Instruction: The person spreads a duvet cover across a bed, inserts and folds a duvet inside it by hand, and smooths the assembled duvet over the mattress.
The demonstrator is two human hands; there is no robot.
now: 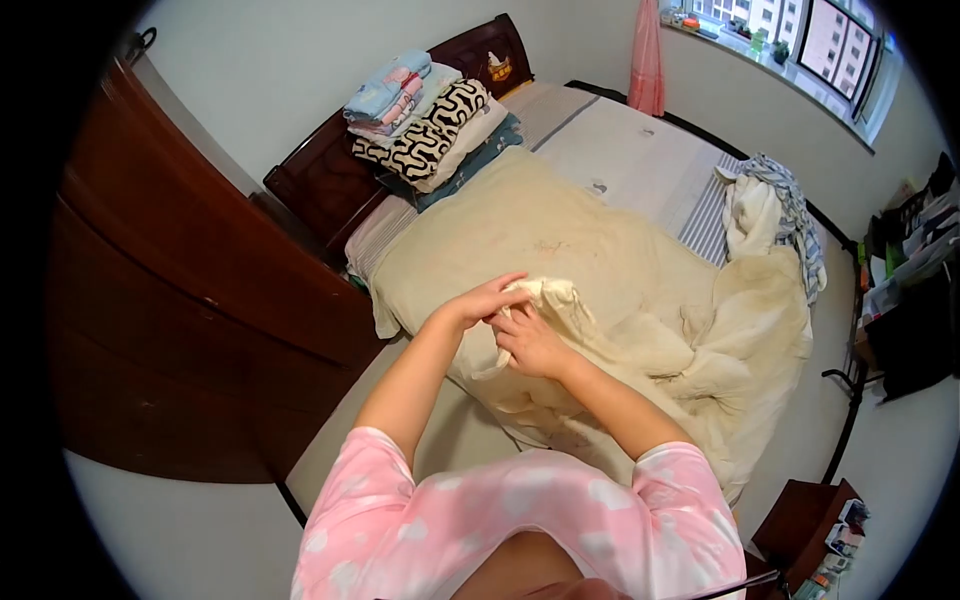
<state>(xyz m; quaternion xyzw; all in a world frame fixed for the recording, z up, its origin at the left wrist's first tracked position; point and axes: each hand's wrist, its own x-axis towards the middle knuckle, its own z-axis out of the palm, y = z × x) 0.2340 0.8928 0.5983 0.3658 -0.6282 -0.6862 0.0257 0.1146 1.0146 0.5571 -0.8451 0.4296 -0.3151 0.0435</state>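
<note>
A large cream quilt (540, 220) is spread over the near part of the bed, smooth at the left and crumpled at the right. Both hands meet at its near edge, lifting a bunched piece of the cloth. My left hand (488, 300) is on the left side of the bunch, fingers bent over the fabric. Close against it, my right hand (530, 342) grips the same cloth from the near side, its fingers curled. The fingertips are partly hidden in the folds.
Folded bedding (425, 135) is stacked by the dark headboard (485, 50). A wooden wardrobe (190, 290) stands at the left. Rumpled white and blue cloth (765, 205) lies on the bed's far right. A rack with items (900, 290) and a small cabinet (800, 515) are at the right.
</note>
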